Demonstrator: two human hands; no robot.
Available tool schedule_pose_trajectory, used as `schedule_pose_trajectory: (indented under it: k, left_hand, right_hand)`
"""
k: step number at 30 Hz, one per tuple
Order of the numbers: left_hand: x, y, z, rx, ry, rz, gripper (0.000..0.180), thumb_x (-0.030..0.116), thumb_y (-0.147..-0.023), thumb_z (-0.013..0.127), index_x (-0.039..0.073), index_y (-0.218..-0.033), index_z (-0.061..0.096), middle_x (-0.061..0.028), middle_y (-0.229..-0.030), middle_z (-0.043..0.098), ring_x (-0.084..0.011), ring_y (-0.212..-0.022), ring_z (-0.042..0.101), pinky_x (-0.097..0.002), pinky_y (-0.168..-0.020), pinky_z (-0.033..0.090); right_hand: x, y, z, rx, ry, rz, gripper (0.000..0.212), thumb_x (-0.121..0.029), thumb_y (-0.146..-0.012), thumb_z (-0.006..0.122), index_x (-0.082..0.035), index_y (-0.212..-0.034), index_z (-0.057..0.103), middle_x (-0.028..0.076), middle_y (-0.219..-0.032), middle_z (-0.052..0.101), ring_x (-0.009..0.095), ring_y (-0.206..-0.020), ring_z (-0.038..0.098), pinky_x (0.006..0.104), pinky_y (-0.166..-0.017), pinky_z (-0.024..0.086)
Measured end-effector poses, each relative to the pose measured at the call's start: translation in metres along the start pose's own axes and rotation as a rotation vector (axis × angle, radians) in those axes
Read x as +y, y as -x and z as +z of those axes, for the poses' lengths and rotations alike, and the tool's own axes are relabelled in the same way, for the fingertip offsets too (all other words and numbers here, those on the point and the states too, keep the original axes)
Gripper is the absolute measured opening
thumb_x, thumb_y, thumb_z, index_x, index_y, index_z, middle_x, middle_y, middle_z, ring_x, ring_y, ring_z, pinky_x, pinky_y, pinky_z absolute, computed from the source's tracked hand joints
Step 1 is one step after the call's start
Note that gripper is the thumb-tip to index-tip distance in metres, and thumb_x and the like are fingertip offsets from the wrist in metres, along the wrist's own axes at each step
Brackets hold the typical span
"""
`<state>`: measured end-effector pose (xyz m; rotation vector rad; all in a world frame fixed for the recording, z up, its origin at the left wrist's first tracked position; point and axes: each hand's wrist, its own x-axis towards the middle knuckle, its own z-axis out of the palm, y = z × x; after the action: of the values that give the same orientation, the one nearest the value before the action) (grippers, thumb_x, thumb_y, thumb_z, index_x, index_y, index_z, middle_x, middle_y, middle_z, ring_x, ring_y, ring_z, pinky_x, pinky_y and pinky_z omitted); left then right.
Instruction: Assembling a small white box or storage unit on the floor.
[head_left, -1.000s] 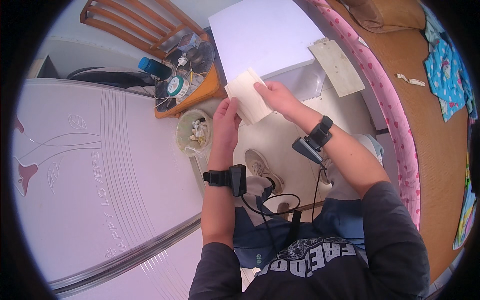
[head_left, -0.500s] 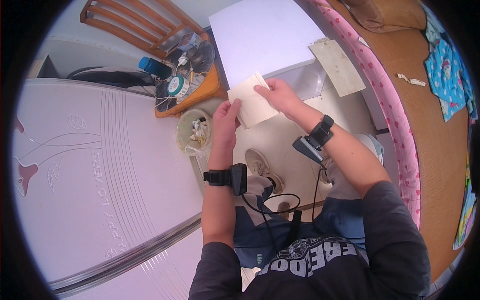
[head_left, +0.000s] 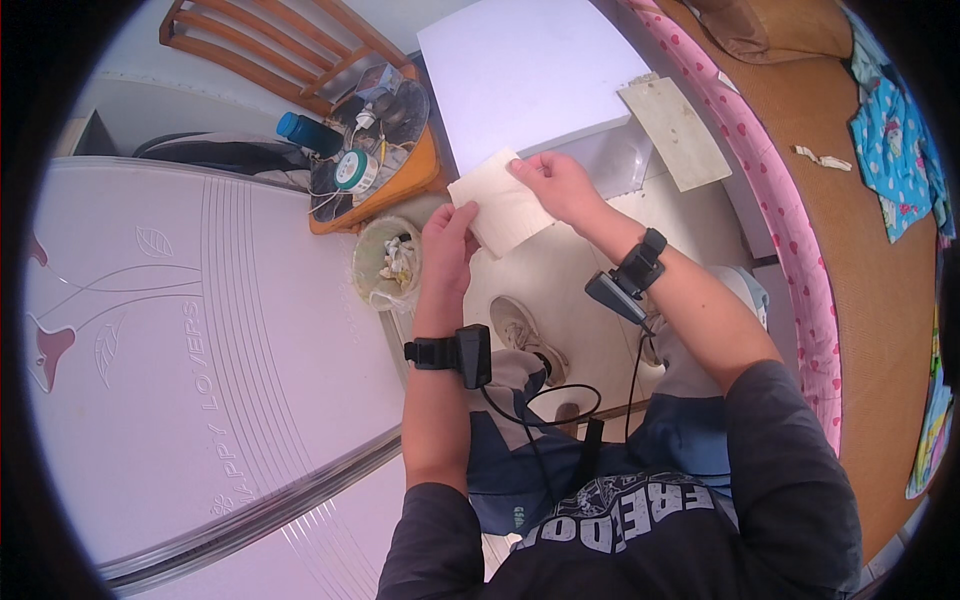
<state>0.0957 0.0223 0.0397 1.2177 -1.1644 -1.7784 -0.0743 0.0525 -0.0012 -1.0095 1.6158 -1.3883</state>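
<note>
A cream-coloured square of paper or cloth (head_left: 497,208) is held flat in the air between both hands. My left hand (head_left: 447,247) pinches its lower left edge. My right hand (head_left: 556,184) grips its upper right corner. Both wrists carry black straps with small devices and cables. The sheet hangs over the pale floor, just in front of a white box-shaped table (head_left: 527,72).
A wooden chair (head_left: 300,50) with a blue bottle (head_left: 310,133), tape roll and clutter stands at the upper left. A small waste bin (head_left: 385,265) with scraps sits beside my left hand. A large white patterned panel (head_left: 180,350) fills the left. A bed with a pink edge (head_left: 780,210) runs along the right.
The sheet has shifted slightly down and left between the hands, and the right hand has come a little closer to the table. Little else differs.
</note>
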Motion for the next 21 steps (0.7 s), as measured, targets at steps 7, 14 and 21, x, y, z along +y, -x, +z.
schedule_pose_trajectory:
  k: [7, 14, 21]
  left_hand:
    - [0.0, 0.002, 0.007, 0.027, -0.037, 0.014, 0.013, 0.015, -0.08, 0.059, 0.005, -0.083, 0.052, -0.0007, -0.075, 0.057, -0.0067, -0.061, 0.053, -0.0194, -0.052, 0.042]
    - [0.001, 0.004, 0.009, 0.013, -0.035, 0.03, 0.013, 0.014, -0.08, 0.059, 0.004, -0.088, 0.054, 0.0014, -0.074, 0.057, -0.0038, -0.058, 0.05, -0.0155, -0.048, 0.037]
    - [-0.006, -0.001, 0.004, -0.052, -0.084, 0.055, 0.02, 0.013, -0.081, 0.058, 0.001, -0.097, 0.054, -0.0019, -0.083, 0.059, -0.0077, -0.069, 0.055, -0.0188, -0.057, 0.043]
  right_hand:
    - [-0.002, 0.0, -0.001, 0.007, -0.003, 0.004, 0.044, -0.04, -0.08, 0.053, 0.003, -0.076, 0.059, 0.016, -0.066, 0.059, 0.025, -0.064, 0.058, 0.0335, -0.062, 0.044]
    - [-0.026, 0.009, -0.011, -0.251, -0.032, 0.203, 0.041, -0.037, -0.081, 0.054, 0.003, -0.09, 0.058, 0.007, -0.076, 0.06, 0.012, -0.069, 0.056, 0.0255, -0.058, 0.044]
    - [-0.047, 0.023, -0.014, -0.359, -0.384, 0.38, 0.042, -0.026, -0.079, 0.059, 0.005, -0.106, 0.051, 0.014, -0.097, 0.058, 0.018, -0.083, 0.06, 0.0289, -0.069, 0.049]
